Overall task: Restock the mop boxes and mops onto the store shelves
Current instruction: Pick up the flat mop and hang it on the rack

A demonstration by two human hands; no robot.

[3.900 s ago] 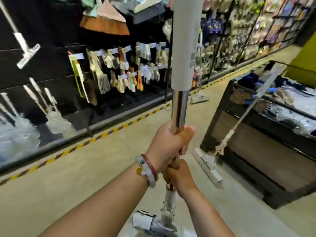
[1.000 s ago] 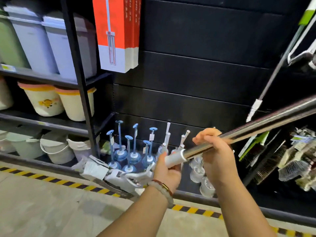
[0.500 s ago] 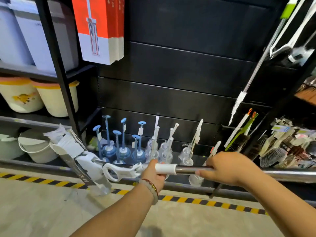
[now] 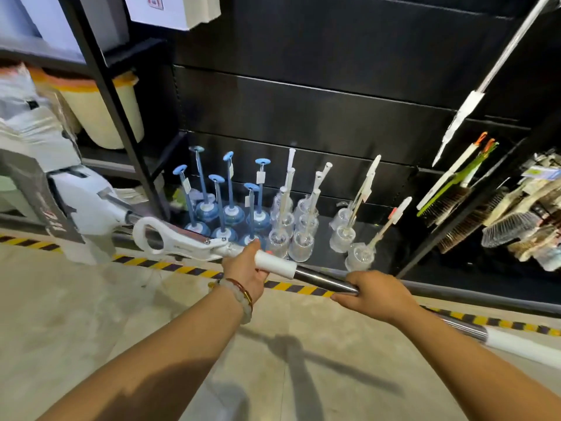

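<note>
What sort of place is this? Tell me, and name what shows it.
Most likely a housewares aisle in a store. Tagged blue plungers and clear toilet-brush sets stand in rows on a low black shelf, brushes hang at the right, and hazard tape lines the floor.

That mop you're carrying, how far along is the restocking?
Done: one long-handled mop already leans against the dark shelf wall. In hand: the left hand and right hand grip a mop held level, its wrapped head pointing left towards the rack. Left: setting this mop into place. No mop boxes can be made out in this view.
</note>
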